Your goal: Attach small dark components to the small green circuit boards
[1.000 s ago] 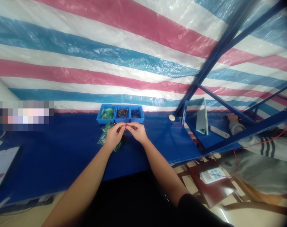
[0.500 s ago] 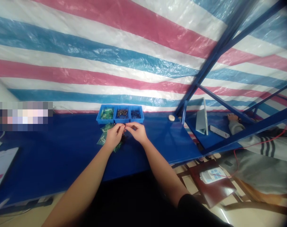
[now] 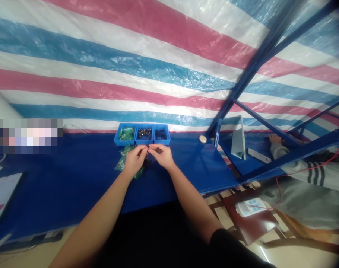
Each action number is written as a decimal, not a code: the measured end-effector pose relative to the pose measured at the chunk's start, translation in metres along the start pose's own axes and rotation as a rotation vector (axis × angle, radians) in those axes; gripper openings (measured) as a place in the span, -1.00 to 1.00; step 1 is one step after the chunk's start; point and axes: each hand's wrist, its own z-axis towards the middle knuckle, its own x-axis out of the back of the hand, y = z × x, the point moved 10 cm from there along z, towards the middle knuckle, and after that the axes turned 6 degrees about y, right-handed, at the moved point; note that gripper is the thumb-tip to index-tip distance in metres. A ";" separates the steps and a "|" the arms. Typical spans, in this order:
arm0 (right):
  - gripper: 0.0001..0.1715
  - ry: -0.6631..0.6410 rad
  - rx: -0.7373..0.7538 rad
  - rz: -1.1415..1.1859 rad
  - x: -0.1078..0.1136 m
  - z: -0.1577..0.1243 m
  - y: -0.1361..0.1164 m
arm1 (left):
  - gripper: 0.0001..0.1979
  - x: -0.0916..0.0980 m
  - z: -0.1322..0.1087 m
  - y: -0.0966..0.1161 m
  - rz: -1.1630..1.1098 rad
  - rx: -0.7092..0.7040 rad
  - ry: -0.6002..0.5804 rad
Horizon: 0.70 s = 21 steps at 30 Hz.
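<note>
My left hand and my right hand meet fingertip to fingertip over the blue table. Both are closed in a pinch around something small and dark, too tiny to name. Beneath and beside my left hand lie several green packets, partly covered by it. Small dark pieces show on the table between the hands. Just beyond are three joined blue bins: the left bin contains green packets, the middle bin small shiny metallic parts, and the right bin dark pieces.
A round whitish object sits right of the bins, near a blue metal frame. Past the frame stand a tablet-like panel and a white power strip. Another person's sleeve is at the right. A tablet lies far left.
My hands hold nearly the same position, fingertips still together, with only slight finger movement. The bins and packets have not moved.
</note>
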 end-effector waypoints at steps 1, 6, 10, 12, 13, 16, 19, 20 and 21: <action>-0.66 -0.004 0.002 -0.007 0.000 0.000 0.000 | -0.73 0.000 0.000 0.001 0.003 -0.002 -0.003; -0.66 -0.016 0.000 -0.020 -0.001 0.000 0.002 | -0.72 -0.001 0.001 0.002 0.039 -0.007 -0.022; -0.68 0.010 0.000 0.014 0.001 0.001 0.003 | -0.71 -0.002 0.001 -0.001 0.000 0.014 -0.020; -0.68 0.023 -0.010 0.037 0.002 0.001 0.003 | -0.69 -0.001 0.001 -0.002 -0.034 0.022 -0.010; -0.67 0.026 -0.016 0.043 0.002 0.001 0.003 | -0.69 -0.001 0.001 -0.002 -0.040 0.019 -0.005; -0.66 0.027 -0.030 0.038 0.002 0.001 0.004 | -0.70 0.000 0.001 -0.001 -0.014 -0.006 0.005; -0.64 0.020 -0.041 0.003 0.001 0.000 0.006 | -0.71 0.000 0.001 -0.002 0.010 -0.010 0.014; -0.64 0.018 -0.041 -0.008 0.001 0.000 0.006 | -0.71 0.000 0.001 -0.002 0.011 -0.010 0.015; -0.63 0.017 -0.037 -0.015 0.001 0.000 0.006 | -0.72 -0.001 0.001 -0.002 0.012 -0.010 0.010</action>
